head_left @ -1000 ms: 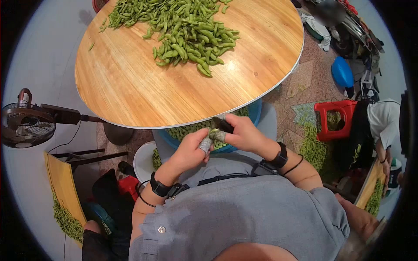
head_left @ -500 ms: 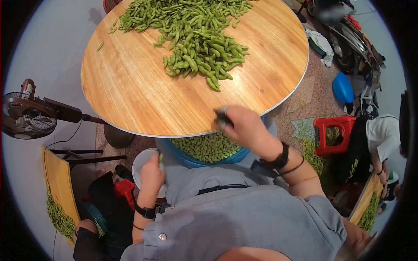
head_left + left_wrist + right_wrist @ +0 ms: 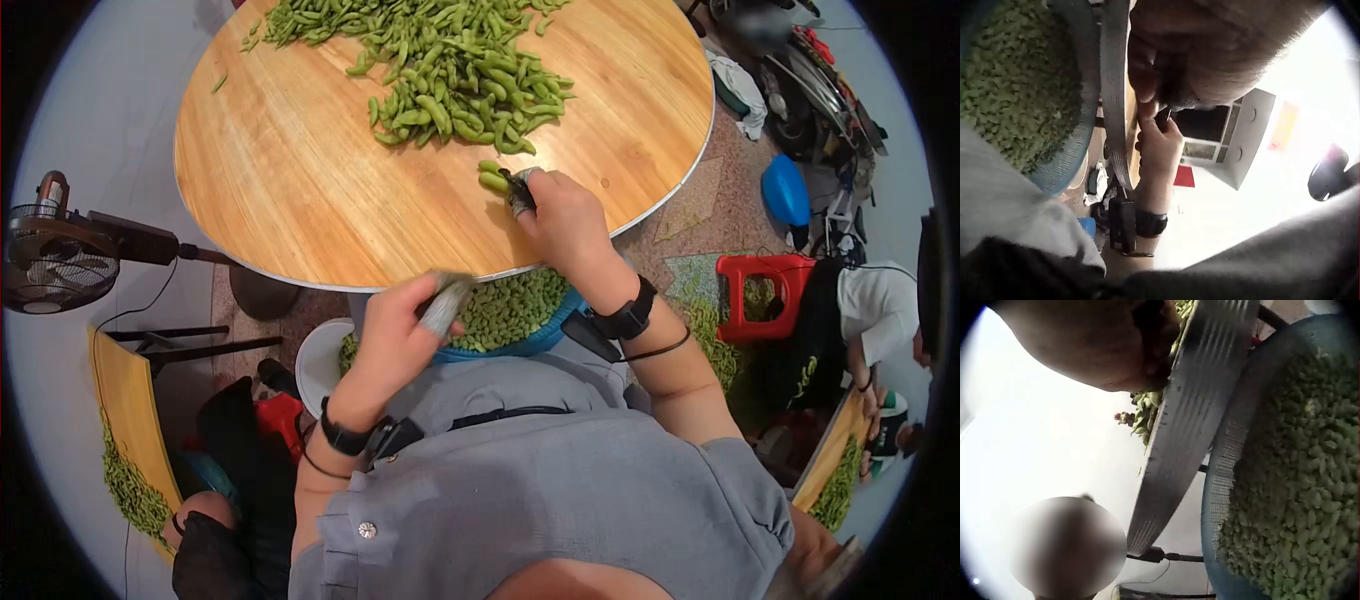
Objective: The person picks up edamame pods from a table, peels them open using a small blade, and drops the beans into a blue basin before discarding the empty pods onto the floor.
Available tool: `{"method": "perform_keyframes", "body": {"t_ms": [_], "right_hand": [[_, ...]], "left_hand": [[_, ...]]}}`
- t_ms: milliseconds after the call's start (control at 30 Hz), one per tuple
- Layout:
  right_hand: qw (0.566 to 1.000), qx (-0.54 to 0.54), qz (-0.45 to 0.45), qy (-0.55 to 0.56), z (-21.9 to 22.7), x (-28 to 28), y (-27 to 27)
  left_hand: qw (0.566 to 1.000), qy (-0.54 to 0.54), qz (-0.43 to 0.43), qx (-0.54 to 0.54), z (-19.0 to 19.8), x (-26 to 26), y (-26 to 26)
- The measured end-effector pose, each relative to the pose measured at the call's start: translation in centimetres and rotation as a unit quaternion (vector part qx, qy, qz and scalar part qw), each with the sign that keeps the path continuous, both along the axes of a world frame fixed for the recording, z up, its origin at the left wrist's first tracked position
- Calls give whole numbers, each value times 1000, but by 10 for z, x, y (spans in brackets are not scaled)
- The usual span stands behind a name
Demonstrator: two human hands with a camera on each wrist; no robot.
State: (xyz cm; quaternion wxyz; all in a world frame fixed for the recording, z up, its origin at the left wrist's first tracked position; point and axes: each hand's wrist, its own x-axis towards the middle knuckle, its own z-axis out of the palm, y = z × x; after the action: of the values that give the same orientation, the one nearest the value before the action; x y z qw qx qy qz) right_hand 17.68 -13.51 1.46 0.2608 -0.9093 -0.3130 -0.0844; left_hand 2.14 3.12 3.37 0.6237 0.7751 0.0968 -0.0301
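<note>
In the head view my right hand point(image 3: 568, 220) is over the tabletop point(image 3: 330, 190), its fingers curled, a grey wrap and a black piece at the thumb. Green pods point(image 3: 492, 180) are pinched at its fingertips, just below a large pod pile point(image 3: 450, 90). My left hand point(image 3: 398, 335) hangs by the table's near edge with a grey-wrapped finger, fingers loosely bent, no pod visible in it. Under the edge, a blue basket point(image 3: 530, 345) holds shelled green beans point(image 3: 510, 310). The left hand point(image 3: 1210, 50) looks dark in the left wrist view; the right wrist view hides the right fingertips.
A white bucket point(image 3: 318, 370) stands left of the basket. On the left is a fan point(image 3: 65, 245); on the right are a red stool point(image 3: 765, 295), a blue object point(image 3: 785, 190) and pods on the floor point(image 3: 715, 335). Other people sit at both sides.
My hands, together over the basket a second ago, have separated. The left swung to the bucket with a green bit and came back toward the table; the right moved up to the pods.
</note>
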Motion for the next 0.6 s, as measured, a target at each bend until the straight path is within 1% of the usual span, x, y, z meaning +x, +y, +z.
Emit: {"method": "perform_keyframes", "body": {"t_ms": [33,67,100,133,167,200,233,267,333,400,467,533,600], "right_hand": [[999,30,22,9,3,-1,-3],[997,61,45,16,7,-1,-5],[997,62,46,9,11,-4,-6],[991,119,58,20,16,-10,-8],[982,175,71,33,19,-15,-9],[973,211,93,28,18,-19,-6],[974,196,110,26,15,-23,-6],[974,191,118,22,10,-25,-6],[974,187,128,17,3,-24,-4],[967,205,151,23,-1,-23,-3],[964,218,147,27,2,-21,0],[962,230,141,30,1,-17,2],[982,181,59,18,-2,-10,5]], "left_hand": [[998,21,-15,-54,1,13,-5],[998,14,-18,-52,0,26,-10],[994,14,9,-108,-3,39,-15],[986,15,38,-164,-5,49,-18],[986,8,39,-163,-6,57,-20],[973,18,45,-227,-7,63,-22],[955,28,50,-290,-7,67,-22],[956,25,52,-289,-6,69,-22],[931,47,101,-348,-4,70,-22],[929,45,107,-352,-7,69,-17],[927,44,113,-354,-12,69,-9],[959,-24,157,-233,-16,69,-2],[961,-17,157,-228,-14,66,-1]]}}
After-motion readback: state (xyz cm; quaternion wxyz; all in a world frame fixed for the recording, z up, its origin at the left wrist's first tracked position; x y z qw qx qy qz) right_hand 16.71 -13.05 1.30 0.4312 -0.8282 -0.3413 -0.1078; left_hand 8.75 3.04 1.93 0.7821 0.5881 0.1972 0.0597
